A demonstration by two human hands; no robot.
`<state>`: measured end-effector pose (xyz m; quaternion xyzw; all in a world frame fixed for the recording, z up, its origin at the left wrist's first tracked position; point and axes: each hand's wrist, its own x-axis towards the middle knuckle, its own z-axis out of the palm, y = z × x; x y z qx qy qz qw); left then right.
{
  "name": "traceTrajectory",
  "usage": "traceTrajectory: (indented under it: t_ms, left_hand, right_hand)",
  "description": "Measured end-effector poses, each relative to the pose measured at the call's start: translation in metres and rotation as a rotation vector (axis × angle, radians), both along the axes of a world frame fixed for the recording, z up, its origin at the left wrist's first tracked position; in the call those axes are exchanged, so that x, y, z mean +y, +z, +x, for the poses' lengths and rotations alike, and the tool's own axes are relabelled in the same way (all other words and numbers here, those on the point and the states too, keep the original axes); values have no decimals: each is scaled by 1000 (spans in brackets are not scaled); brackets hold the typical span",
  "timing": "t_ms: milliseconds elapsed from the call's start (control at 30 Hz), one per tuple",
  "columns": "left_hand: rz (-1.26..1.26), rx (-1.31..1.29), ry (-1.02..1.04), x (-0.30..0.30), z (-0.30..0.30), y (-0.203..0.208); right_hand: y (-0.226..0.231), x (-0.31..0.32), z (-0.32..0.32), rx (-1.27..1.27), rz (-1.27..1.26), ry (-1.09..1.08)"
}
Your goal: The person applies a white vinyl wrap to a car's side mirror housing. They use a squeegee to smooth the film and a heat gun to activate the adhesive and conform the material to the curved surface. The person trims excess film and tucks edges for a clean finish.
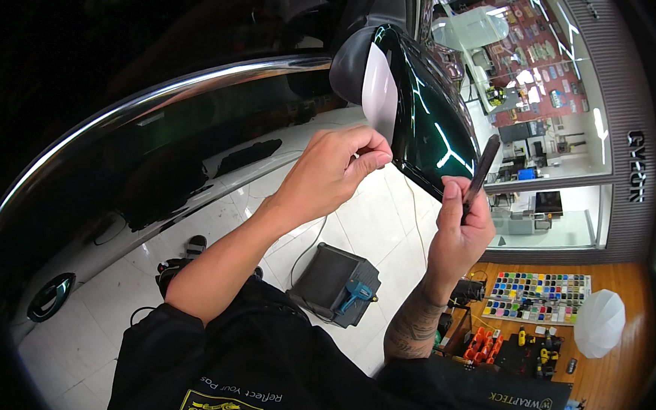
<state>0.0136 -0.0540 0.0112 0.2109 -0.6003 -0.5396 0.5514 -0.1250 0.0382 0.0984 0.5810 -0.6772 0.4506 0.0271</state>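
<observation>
Pinching tip to tip, left hand [326, 167] beside car mirror [429, 121], right hand [460, 232] at its lower corner, clasping dark stick [485, 163]

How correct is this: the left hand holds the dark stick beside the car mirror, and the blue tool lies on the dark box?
The hand is wrong: the head view shows the right hand holding the dark stick beside the car mirror. The blue tool lies on the dark box, as stated.
</observation>
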Motion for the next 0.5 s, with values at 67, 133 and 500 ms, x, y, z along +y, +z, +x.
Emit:
traceTrajectory:
  t_ms: [67, 133, 500]
  left_hand:
    - [-32, -29, 9, -4, 2, 2]
    - [-72, -60, 31, -7, 5, 5]
    - [-153, -171, 38, -14, 9, 10]
  right_hand:
    - [5, -2, -2, -7, 6, 3]
    - [8, -4, -6, -28, 5, 17]
    - [6, -8, -16, -90, -2, 99]
